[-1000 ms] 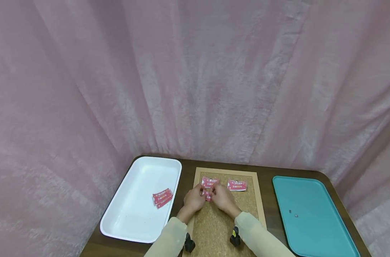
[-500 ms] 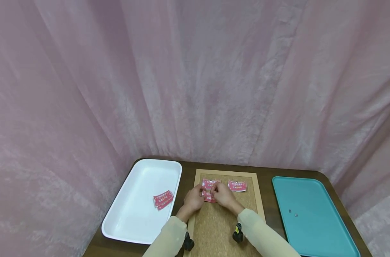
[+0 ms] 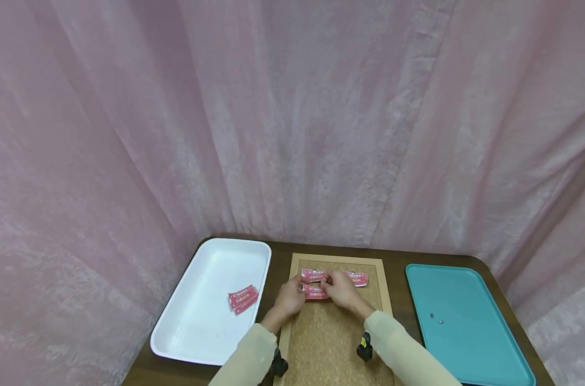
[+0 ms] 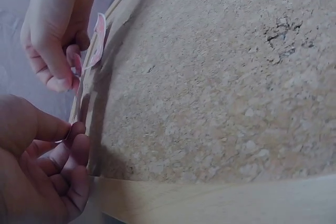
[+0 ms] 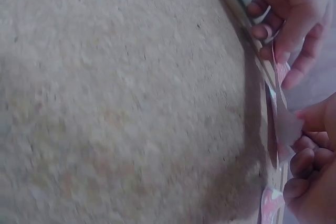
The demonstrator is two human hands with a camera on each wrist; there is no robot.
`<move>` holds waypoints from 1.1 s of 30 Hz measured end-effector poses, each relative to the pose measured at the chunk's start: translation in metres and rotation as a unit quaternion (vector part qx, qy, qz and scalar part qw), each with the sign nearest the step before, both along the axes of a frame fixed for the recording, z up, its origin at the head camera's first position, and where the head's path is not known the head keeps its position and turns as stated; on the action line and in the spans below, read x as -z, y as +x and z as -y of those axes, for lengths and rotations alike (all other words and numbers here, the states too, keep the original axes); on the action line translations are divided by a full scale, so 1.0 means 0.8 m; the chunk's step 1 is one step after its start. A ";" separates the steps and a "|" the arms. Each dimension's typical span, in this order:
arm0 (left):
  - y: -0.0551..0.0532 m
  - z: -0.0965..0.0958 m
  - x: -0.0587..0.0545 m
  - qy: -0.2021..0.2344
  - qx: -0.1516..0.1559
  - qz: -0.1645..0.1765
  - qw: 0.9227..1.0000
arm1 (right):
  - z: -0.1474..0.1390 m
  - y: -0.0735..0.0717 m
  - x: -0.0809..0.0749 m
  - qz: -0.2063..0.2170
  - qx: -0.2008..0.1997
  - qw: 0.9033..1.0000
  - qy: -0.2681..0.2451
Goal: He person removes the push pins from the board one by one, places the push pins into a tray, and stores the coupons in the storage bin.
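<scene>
A pink-red paper coupon (image 3: 314, 292) with white and yellow print is held above the corkboard (image 3: 338, 338). My left hand (image 3: 291, 296) pinches its left end between thumb and finger. At its right end, my right hand (image 3: 342, 289) pinches the paper. From the right wrist view, the coupon's pale back (image 5: 286, 127) faces the camera, slightly bent, between both hands. Just beyond it, another coupon (image 3: 313, 275) is fixed to the board, a small pin at its top edge. To the right a further coupon (image 3: 358, 279) is partly covered by my right hand.
A white tray (image 3: 186, 327) on the left holds overlapping coupons (image 3: 243, 299). On the right lies a teal tray (image 3: 471, 327) with two small pins (image 3: 436, 319). The brown table (image 3: 398, 268) ends at a pink curtain (image 3: 321, 134).
My right hand has shifted a little to the right, showing more of the held coupon and covering part of the right-hand coupon. The left hand keeps its pinch.
</scene>
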State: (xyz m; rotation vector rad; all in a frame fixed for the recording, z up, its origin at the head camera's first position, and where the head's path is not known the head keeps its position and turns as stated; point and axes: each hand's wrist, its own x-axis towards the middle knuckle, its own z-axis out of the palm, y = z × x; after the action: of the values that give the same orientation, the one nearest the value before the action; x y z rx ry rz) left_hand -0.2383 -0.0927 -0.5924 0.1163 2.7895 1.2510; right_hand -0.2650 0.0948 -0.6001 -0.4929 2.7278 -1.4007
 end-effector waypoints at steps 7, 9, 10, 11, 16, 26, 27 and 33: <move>0.000 0.007 -0.005 0.003 0.005 -0.010 1.000 | -0.017 -0.007 -0.005 0.013 0.003 1.000 -0.014; -0.002 0.008 -0.007 0.002 0.010 -0.016 1.000 | -0.023 -0.009 -0.007 0.013 0.003 1.000 -0.017; -0.002 0.008 -0.007 0.001 0.013 -0.017 1.000 | -0.026 -0.010 -0.008 0.014 0.002 1.000 -0.018; -0.003 0.008 -0.008 -0.001 0.014 -0.018 1.000 | -0.029 -0.011 -0.008 0.015 -0.002 1.000 -0.019; -0.004 0.008 -0.009 0.003 0.011 -0.018 1.000 | -0.039 -0.012 -0.010 0.013 -0.010 0.999 -0.027; -0.007 0.021 -0.024 0.022 0.011 -0.021 0.999 | -0.063 -0.001 -0.010 0.026 -0.004 0.998 -0.058; -0.008 0.023 -0.027 0.021 0.010 -0.023 0.999 | -0.067 0.000 -0.010 0.024 -0.004 0.998 -0.060; -0.008 0.032 -0.037 0.007 0.011 -0.029 0.999 | -0.082 0.005 -0.011 0.024 -0.006 0.997 -0.072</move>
State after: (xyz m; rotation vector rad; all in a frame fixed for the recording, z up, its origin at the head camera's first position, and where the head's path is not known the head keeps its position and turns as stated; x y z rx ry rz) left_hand -0.2447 -0.1180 -0.5626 0.1870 2.8204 1.2819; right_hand -0.2613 0.1607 -0.5917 -0.4743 2.5951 -1.5926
